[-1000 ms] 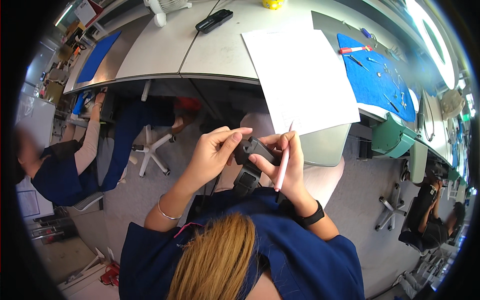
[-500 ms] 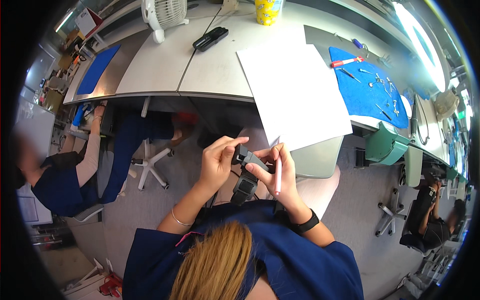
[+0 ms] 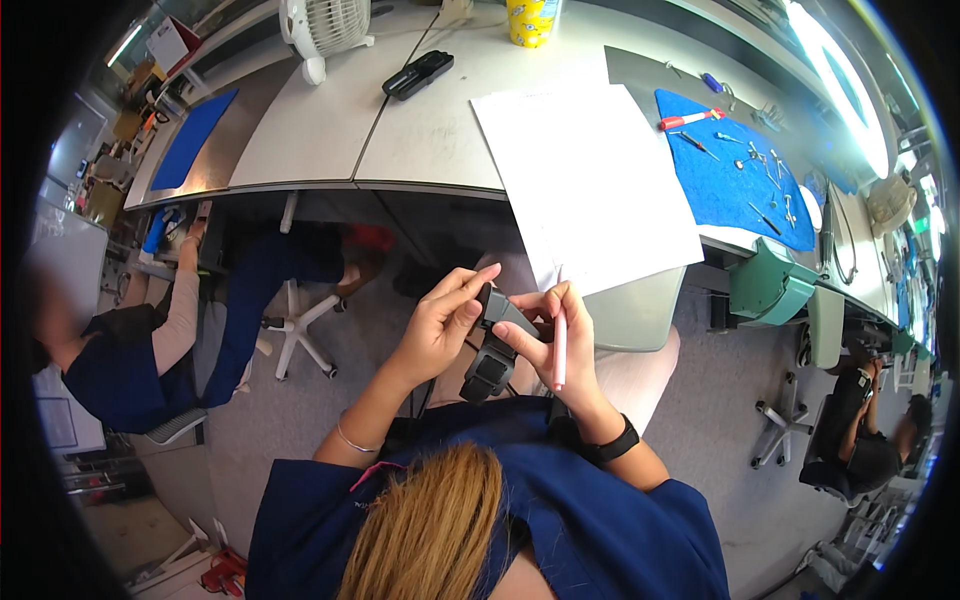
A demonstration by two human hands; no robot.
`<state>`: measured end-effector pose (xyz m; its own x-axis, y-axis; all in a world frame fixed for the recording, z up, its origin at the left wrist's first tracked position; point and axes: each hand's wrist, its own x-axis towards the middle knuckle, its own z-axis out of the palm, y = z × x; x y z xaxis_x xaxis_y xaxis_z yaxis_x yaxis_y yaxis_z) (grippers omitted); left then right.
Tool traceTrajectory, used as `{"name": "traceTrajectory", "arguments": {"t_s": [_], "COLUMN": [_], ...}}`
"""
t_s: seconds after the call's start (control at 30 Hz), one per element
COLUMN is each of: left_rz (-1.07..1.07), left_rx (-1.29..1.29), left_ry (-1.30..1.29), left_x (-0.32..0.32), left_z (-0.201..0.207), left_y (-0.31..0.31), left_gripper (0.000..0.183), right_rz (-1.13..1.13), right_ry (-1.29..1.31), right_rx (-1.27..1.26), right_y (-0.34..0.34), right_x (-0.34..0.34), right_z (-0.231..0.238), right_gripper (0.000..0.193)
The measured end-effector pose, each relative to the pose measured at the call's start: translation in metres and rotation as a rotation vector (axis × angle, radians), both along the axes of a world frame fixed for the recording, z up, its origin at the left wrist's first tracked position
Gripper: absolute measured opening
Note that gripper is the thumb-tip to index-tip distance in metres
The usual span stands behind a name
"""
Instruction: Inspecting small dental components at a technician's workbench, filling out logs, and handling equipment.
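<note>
Over my lap I hold a black jointed device made of blocky segments; its exact kind I cannot make out. My left hand closes on its upper end from the left, thumb bent and fingers together. From the right, the thumb of my right hand presses against the device's upper segment. A slim pink pen is also held in the right hand, pointing down toward the wrist. Just beyond that hand, white paper sheets lie on the table, their near corner close to my fingertips.
A blue cloth with several small tools and a red-and-white pen lies right of the paper. On the white table are a black case, a yellow cup and a fan. Co-workers sit left and right. A green bin hangs at right.
The black device has turned slightly in my hands, and its upper end is now tilted up more. My left fingers have shifted a little along it; the pink pen stays in my right hand.
</note>
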<state>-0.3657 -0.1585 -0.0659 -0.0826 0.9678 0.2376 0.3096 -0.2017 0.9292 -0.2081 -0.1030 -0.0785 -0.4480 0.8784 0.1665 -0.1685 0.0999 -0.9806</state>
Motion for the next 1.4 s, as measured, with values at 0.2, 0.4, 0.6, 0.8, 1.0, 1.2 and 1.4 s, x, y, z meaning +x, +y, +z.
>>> {"name": "traceTrajectory", "arguments": {"t_s": [0.2,0.4,0.6,0.8,1.0,1.2,1.4], "left_rz": [-0.013,-0.023,-0.09,-0.05,-0.029,-0.049,-0.036], "left_rx": [-0.056,-0.047,-0.045,-0.018,-0.088,-0.164,-0.17], "left_ry": [0.003,0.018,-0.015,-0.09,-0.197,-0.193,-0.324], "left_x": [0.001,-0.001,-0.007,-0.005,-0.008,-0.013,-0.017], "left_z": [0.009,0.008,0.004,0.003,-0.004,-0.012,0.0], "left_y": [-0.012,-0.02,-0.031,-0.038,-0.042,-0.04,-0.034], "left_gripper": [0.045,0.043,0.043,0.04,0.04,0.039,0.039], "right_rz": [-0.048,-0.074,0.02,-0.079,-0.106,-0.131,-0.09], "right_ry": [-0.063,-0.033,-0.048,-0.095,-0.093,-0.159,-0.136], "right_rx": [0.154,0.34,0.519,0.666,0.856,0.885,0.861], "right_y": [-0.007,-0.013,-0.016,-0.017,-0.021,-0.02,-0.011], "right_x": [-0.003,-0.008,-0.012,-0.018,-0.027,-0.028,-0.041], "right_z": [0.004,0.0,0.009,0.003,0.005,-0.003,-0.003], "right_gripper": [0.047,0.044,0.043,0.056,0.067,0.068,0.068]}}
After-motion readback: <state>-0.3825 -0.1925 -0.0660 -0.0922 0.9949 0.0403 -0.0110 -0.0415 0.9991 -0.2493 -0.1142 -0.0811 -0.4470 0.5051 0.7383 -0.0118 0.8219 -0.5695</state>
